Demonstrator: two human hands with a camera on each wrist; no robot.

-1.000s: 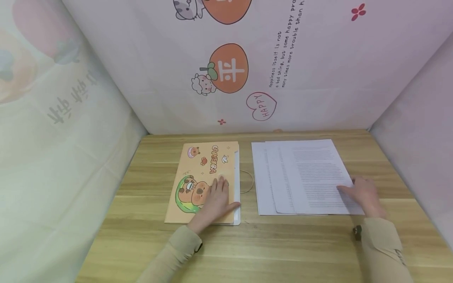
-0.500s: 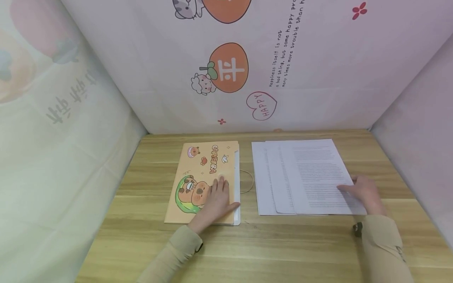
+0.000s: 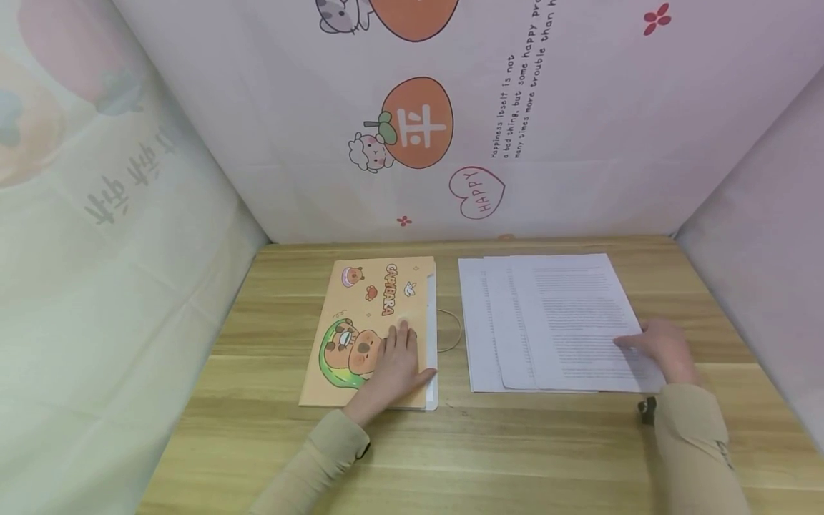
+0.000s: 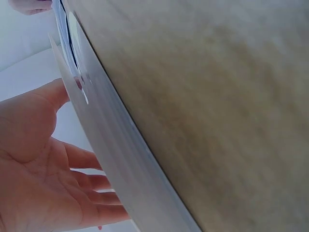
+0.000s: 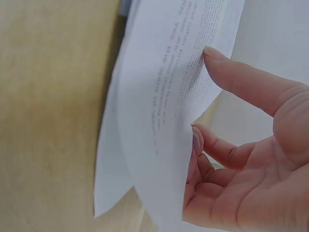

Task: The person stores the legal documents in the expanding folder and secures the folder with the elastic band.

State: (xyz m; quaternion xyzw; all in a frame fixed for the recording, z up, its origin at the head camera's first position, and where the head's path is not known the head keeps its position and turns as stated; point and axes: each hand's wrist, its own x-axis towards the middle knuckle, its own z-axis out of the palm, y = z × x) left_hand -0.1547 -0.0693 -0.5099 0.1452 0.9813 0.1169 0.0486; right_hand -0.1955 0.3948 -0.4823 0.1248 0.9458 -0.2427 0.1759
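Note:
On the left of the table lies an orange folder point(image 3: 347, 293) printed with cartoon capybaras, white sheets peeking out along its right side. My left hand point(image 3: 389, 365) rests on it with extended fingers, the thumb at its right edge. In the left wrist view, the left hand's point(image 4: 43, 169) fingertips touch the folder's cover. To the right are overlapping printed paper sheets point(image 3: 573, 315). My right hand point(image 3: 666, 350) pinches their right edge. The right wrist view shows the thumb on the printed face of a paper sheet point(image 5: 159, 96), the other fingers curled behind its edge.
A thin cord loop point(image 3: 460, 329) sticks out from the folder's right side toward the papers. The wooden table point(image 3: 515, 458) is bounded by a printed white cloth point(image 3: 309, 193) at the back and more cloth at both sides.
My right wrist and sleeve have shifted slightly, and the papers' near right corner sits a little farther right. My left hand stays on the folder.

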